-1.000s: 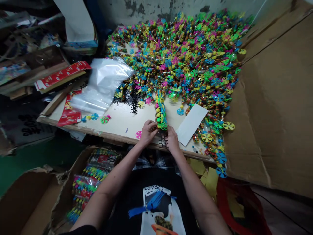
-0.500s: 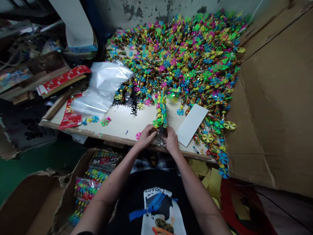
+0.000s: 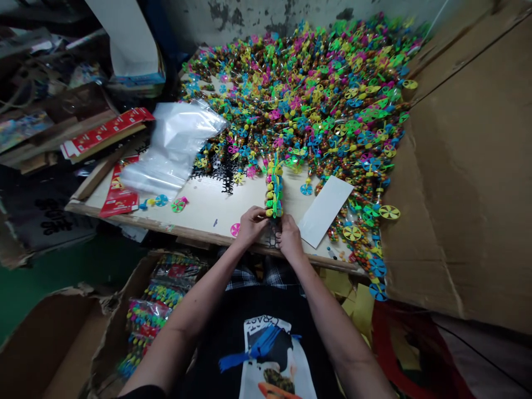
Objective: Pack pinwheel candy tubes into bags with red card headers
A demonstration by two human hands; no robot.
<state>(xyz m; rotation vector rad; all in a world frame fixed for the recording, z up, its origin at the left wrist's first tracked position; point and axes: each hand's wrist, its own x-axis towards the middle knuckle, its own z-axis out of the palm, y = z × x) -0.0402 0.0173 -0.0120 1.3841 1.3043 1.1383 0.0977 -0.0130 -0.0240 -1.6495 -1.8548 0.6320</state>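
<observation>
A narrow row of fan-topped candy tubes (image 3: pixel 273 188), with green, yellow, blue and pink tops, stands at the table's near edge, straight ahead of me. My left hand (image 3: pixel 252 226) is at the row's near left end, fingers pinched on a yellow-topped piece. At the near right end is my right hand (image 3: pixel 290 238), its fingers curled; what they hold is hidden. Between my hands shows a dark lattice strip (image 3: pixel 272 237), seemingly under the row. A loose pink fan top (image 3: pixel 235 229) lies just left of my left hand.
A large heap of similar candy toys (image 3: pixel 316 100) covers the table's back and right. Clear plastic bags (image 3: pixel 166 149) and red printed cards (image 3: pixel 120 188) lie left, a white card (image 3: pixel 326 211) right. A cardboard box (image 3: pixel 128 288) holds bagged toys below; tall cardboard (image 3: pixel 461 166) stands right.
My left hand has shifted slightly up and right at the row's near end. The near tops have turned or shifted a little; my right hand has barely moved.
</observation>
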